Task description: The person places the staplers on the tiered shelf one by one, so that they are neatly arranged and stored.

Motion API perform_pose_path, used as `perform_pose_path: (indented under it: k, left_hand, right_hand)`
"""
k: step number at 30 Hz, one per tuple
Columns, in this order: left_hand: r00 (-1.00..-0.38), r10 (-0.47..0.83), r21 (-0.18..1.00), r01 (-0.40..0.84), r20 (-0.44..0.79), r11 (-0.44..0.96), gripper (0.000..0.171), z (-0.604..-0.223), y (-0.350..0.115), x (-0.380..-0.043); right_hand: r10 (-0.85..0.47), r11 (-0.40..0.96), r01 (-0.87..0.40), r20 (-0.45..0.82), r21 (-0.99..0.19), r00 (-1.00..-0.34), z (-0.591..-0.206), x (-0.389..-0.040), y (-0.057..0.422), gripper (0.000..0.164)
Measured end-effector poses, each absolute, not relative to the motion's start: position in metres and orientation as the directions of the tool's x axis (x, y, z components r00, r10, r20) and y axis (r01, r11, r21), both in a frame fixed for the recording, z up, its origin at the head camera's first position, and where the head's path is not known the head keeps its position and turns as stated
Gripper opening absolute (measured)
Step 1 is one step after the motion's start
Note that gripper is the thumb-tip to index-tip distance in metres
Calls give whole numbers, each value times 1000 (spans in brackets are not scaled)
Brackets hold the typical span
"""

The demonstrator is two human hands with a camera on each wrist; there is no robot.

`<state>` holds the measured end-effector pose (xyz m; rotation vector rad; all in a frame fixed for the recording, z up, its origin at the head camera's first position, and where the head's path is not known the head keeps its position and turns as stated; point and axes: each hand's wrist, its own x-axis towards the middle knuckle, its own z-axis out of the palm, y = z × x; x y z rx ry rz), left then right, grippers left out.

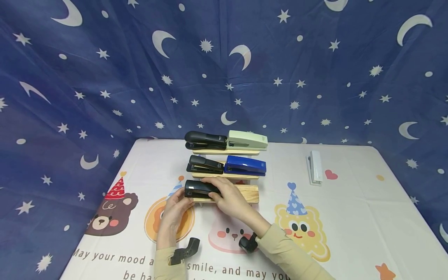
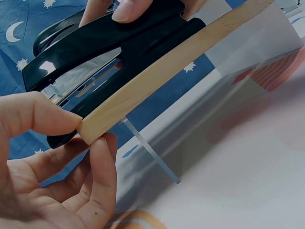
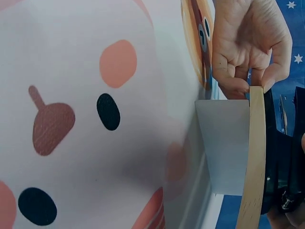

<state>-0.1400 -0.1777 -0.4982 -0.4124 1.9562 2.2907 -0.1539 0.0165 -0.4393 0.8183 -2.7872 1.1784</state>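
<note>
A black stapler (image 1: 195, 189) lies on the left half of the lowest wooden shelf (image 1: 249, 193) of a three-tier rack. My right hand (image 1: 231, 199) grips this stapler from above near its rear end, thumb on the near side. At the shelf's left end, my left hand (image 1: 176, 210) pinches the board. In the left wrist view, the thumb and a finger close on the corner of the board's edge (image 2: 138, 98), just beside the stapler's front. The right wrist view shows the same pinch at the board's end (image 3: 257, 114), with the right hand mostly out of frame.
A blue stapler (image 1: 245, 165) and a smaller black stapler (image 1: 205, 165) sit on the middle shelf. The top shelf bears another black stapler (image 1: 206, 140) and a pale green one (image 1: 247, 140). A white stapler (image 1: 315, 168) lies on the printed tablecloth (image 1: 364, 202) to the right.
</note>
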Motion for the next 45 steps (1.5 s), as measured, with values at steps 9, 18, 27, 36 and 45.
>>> perform_pose_path:
  k: [9, 18, 27, 36, 45]
  left_hand:
    - [-961, -91, 955, -242, -260, -170, 53, -496, -176, -140]
    - [-957, -111, 955, -247, -267, -161, 55, -496, -177, -140]
    - [-956, -108, 953, -253, -273, -169, 55, -496, -177, -139]
    - [-955, -115, 954, -251, -271, -164, 56, -496, -176, -139]
    - [-956, -115, 954, -246, -268, -173, 55, -497, -177, -140]
  right_hand:
    - [-429, 651, -517, 293, -555, -855, -444, -151, 22, 42]
    - [-346, 612, -473, 323, -634, -881, -442, -147, 35, 46]
    - [-302, 604, -425, 300, -674, -905, -439, -142, 57, 41]
    - [-267, 615, -424, 331, -665, -905, -441, -140, 79, 34]
    - [-258, 621, -443, 365, -647, -894, -444, -140, 102, 34]
